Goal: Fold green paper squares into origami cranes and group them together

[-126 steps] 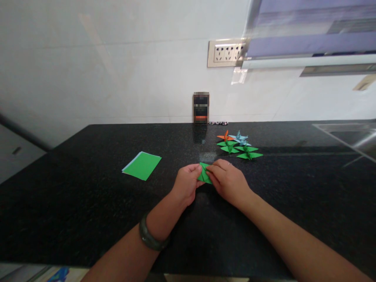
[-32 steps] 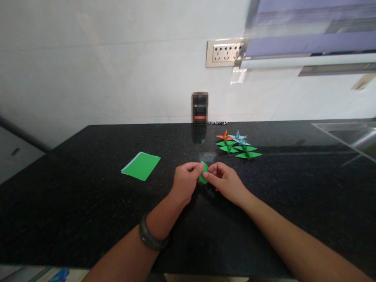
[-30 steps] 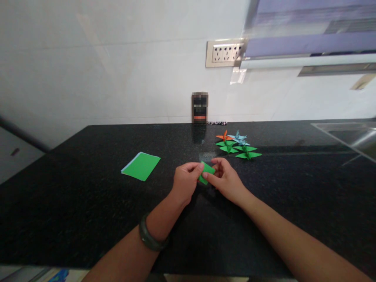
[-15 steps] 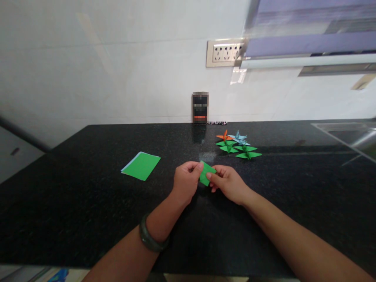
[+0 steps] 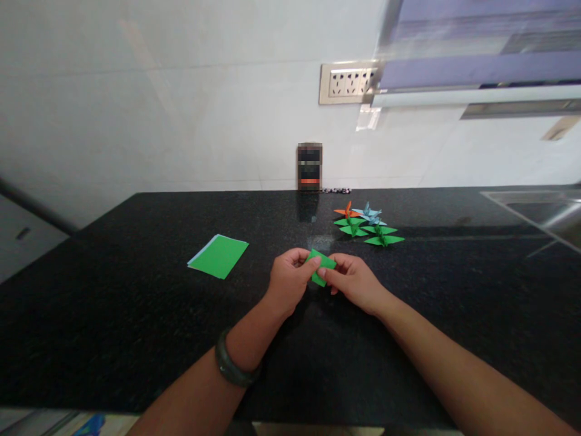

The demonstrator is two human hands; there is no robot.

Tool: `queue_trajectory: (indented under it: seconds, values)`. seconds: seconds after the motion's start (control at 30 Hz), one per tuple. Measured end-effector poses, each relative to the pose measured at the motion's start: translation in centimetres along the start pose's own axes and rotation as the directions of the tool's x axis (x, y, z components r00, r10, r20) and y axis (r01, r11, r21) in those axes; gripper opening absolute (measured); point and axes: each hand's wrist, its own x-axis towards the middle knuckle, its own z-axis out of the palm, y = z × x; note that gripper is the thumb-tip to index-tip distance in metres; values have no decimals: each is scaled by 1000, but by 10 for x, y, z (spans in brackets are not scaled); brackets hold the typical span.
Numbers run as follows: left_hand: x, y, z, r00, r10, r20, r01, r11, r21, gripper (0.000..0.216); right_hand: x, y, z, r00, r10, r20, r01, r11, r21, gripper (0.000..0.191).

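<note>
Between my hands is a small folded piece of green origami paper (image 5: 323, 262), pinched from both sides just over the dark counter. My left hand (image 5: 290, 275) grips its left side, with the thumb lying across the front face. On the right edge, my right hand (image 5: 351, 280) pinches it between thumb and fingers. The fingertips behind the paper are hidden. A stack of square paper (image 5: 220, 257), green on top with a light blue edge showing, lies to the left. Several folded paper cranes, among them an orange one (image 5: 348, 211), a light blue one (image 5: 370, 214) and a green one (image 5: 384, 237), sit beyond my right hand.
The black speckled countertop (image 5: 136, 303) runs back to a white wall. A phone (image 5: 310, 168) with a blurred screen leans there, a beaded strap (image 5: 336, 191) beside it. A sink (image 5: 558, 212) is at far right, and a socket panel (image 5: 347, 83) is on the wall.
My left thumb has slid to the right across the front of the green paper, closer to my right thumb. The stack and the cranes stay where they were.
</note>
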Motion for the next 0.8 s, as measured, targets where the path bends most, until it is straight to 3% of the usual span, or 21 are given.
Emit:
queue_trajectory:
  seconds: [0.17, 0.27, 0.37, 0.47, 0.57, 0.7, 0.8]
  values:
    - [1, -2, -1, 999, 23, -29, -23, 1000, -3, 34, 0, 4, 1, 999, -3, 33, 4, 1000, -19, 22]
    - [2, 0, 0, 995, -2, -96, 0, 1000, -18, 36, 2, 6, -1, 989, -68, -131, 57, 994, -90, 20]
    - [2, 3, 1, 989, -63, -132, 62, 998, -13, 31, 3, 6, -4, 894, -316, -316, 195, 913, -359, 10]
    - [-1, 5, 2, 987, -158, 37, 160, 986, -56, 29, 1, 3, -5, 779, -586, -222, 359, 708, -608, 8]
    - [-3, 6, 2, 976, -159, 151, 180, 974, -140, 28, -3, -1, -4, 749, -658, -75, 453, 591, -668, 15]
    - [-2, 5, 1, 976, -149, 161, 183, 959, -217, 23, -6, -4, -3, 781, -625, 4, 499, 619, -607, 17]
    - [0, 4, 1, 969, -188, 158, 222, 946, -235, 16, -4, -2, -3, 801, -584, -131, 448, 730, -517, 13]
